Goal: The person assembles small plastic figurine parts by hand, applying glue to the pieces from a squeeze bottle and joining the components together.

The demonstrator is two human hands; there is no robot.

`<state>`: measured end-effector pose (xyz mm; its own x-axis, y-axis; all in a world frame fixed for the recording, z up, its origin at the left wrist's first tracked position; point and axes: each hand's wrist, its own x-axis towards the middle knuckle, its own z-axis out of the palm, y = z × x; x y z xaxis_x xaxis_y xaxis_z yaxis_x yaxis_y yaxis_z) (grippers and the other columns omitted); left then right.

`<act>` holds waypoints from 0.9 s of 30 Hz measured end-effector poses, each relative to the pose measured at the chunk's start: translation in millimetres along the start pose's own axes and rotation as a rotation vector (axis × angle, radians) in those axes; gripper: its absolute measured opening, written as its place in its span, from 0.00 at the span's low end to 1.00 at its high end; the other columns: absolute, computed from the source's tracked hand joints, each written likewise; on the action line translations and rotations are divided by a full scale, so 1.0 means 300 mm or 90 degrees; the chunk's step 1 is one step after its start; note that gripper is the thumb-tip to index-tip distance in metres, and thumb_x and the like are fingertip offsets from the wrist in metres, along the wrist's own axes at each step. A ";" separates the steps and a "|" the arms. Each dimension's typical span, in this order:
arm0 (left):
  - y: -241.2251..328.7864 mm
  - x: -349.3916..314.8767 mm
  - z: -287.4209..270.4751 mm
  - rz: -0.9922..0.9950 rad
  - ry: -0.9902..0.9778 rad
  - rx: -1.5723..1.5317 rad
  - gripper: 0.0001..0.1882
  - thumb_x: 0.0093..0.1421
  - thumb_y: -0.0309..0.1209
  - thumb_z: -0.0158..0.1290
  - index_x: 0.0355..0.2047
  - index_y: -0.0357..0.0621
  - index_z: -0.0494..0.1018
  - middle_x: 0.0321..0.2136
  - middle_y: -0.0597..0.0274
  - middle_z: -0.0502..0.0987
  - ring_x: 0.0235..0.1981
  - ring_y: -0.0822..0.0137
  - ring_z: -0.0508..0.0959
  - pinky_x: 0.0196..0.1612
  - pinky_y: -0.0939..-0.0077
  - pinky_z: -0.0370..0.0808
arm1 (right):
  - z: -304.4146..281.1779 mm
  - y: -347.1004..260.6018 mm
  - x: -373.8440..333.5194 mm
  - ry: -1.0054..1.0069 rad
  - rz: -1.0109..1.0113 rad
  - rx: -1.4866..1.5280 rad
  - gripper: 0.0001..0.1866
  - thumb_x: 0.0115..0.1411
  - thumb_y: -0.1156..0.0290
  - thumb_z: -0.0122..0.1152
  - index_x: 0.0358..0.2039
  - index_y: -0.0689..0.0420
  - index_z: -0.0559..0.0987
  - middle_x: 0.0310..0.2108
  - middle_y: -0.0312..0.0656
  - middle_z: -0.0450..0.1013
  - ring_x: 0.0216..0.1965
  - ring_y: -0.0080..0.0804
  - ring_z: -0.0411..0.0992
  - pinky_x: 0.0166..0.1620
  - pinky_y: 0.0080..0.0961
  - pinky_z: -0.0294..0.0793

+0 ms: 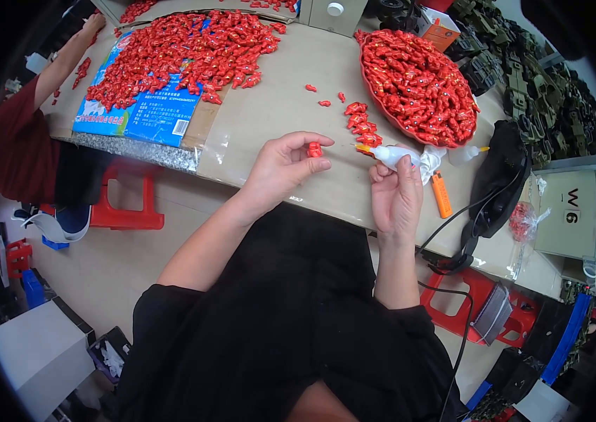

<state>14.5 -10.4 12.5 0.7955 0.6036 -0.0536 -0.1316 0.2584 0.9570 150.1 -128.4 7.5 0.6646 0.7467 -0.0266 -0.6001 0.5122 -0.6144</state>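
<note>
Between the thumb and fingers of my left hand (pixel 287 167) is a small red figurine (pixel 315 150), held above the table's front part. My right hand (pixel 398 193) grips a white squeeze bottle (pixel 395 154) with a yellow tip, which points left toward the figurine but stays apart from it. Just beyond the bottle lies a short row of red figurines (pixel 361 124), and a few loose ones (pixel 324 103) are scattered farther left. A red basket (pixel 367 79) heaped with similar figurines stands behind my right hand.
Figurines also cover a blue printed cardboard sheet (pixel 164 116) at the left. An orange lighter (pixel 441 195), crumpled white tissue (pixel 432 163), a second bottle (pixel 463 155) and a black bag (pixel 500 169) with a cable lie right. Another person's arm (pixel 66 65) reaches in far left. Red stools (pixel 129 204) stand below the table.
</note>
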 end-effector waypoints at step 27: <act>-0.076 0.003 0.008 0.106 0.122 0.152 0.16 0.41 0.26 0.62 0.27 0.36 0.66 0.21 0.67 0.71 0.20 0.84 0.67 0.24 0.89 0.68 | 0.006 0.063 -0.059 -0.085 -0.188 -0.386 0.13 0.55 0.73 0.52 0.37 0.62 0.62 0.34 0.40 0.62 0.29 0.21 0.64 0.32 0.15 0.66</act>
<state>19.9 -17.6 -8.6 0.6467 0.7587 0.0782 -0.0901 -0.0258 0.9956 126.1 -131.1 -2.3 0.6783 0.6779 0.2836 -0.0211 0.4037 -0.9147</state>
